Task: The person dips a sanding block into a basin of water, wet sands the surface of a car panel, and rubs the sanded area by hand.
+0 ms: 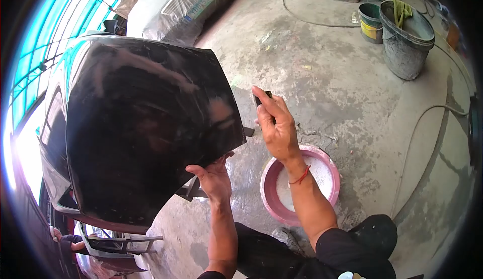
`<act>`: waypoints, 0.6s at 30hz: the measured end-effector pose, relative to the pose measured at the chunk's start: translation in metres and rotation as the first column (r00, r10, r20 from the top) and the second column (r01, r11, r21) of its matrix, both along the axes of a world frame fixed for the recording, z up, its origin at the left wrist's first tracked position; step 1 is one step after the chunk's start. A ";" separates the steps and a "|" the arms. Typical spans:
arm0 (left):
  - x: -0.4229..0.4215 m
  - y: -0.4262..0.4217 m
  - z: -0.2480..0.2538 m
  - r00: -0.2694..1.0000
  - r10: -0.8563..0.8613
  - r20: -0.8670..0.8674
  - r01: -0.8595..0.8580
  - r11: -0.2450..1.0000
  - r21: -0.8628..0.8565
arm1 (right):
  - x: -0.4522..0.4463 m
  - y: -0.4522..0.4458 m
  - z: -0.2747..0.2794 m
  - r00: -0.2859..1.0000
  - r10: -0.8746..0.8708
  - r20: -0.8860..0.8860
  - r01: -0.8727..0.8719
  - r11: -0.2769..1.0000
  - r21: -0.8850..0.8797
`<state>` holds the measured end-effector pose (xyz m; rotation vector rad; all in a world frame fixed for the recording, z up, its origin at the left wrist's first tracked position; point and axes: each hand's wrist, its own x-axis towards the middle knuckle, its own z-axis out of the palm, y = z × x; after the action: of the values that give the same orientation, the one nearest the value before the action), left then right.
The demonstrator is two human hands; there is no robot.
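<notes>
A large black car body panel [146,128], with dull smears across its glossy face, fills the left of the head view. My left hand [215,179] grips its lower right edge, thumb on the face and the fingers partly hidden behind the edge. Off the panel's right side, my right hand [277,128] is raised in the air, closed around a small dark block [263,98] that its fingers mostly cover. A pink basin [269,198] of cloudy, whitish water stands on the floor beneath my right forearm.
A dark metal stand [188,191] shows under the panel. Behind it sits a plastic-covered car [176,7]. Two buckets, a large grey one [405,53] with a yellow-green cloth [401,12] and a smaller green one [371,22], stand far right. A hose [412,143] crosses the floor. Other people are partly visible.
</notes>
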<state>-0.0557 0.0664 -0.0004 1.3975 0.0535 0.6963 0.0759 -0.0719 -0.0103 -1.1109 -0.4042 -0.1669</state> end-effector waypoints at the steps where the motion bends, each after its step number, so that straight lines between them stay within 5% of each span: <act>1: 0.000 0.000 -0.001 1.000 0.006 -0.006 -0.006 1.000 -0.007 | -0.004 -0.003 0.007 0.988 -0.121 0.093 0.125 0.991 -0.038; 5: 0.000 0.000 -0.001 1.000 0.001 0.004 -0.001 1.000 -0.022 | -0.021 0.010 0.021 0.988 -0.109 -0.107 0.122 0.986 0.117; 8: 0.002 -0.005 0.002 0.998 -0.045 0.044 0.046 0.998 -0.041 | -0.029 0.027 0.007 0.947 -0.310 0.083 0.314 0.949 -0.037; 11: 0.003 -0.004 0.002 1.000 0.014 0.023 -0.013 0.999 -0.047 | -0.027 0.032 0.016 0.942 -0.331 0.049 0.333 0.942 -0.030; 13: 0.000 0.004 -0.005 0.988 -0.140 0.064 0.144 0.988 -0.061 | -0.014 0.034 0.026 0.937 -0.345 0.048 0.347 0.937 -0.045; 18: 0.003 -0.005 0.001 0.997 -0.063 0.038 0.065 0.996 -0.062 | -0.022 0.030 0.018 0.939 -0.338 0.068 0.341 0.939 -0.044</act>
<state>-0.0531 0.0616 0.0008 1.3201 0.0026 0.6607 0.0543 -0.0421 0.0080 -1.2273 -0.2678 -0.4978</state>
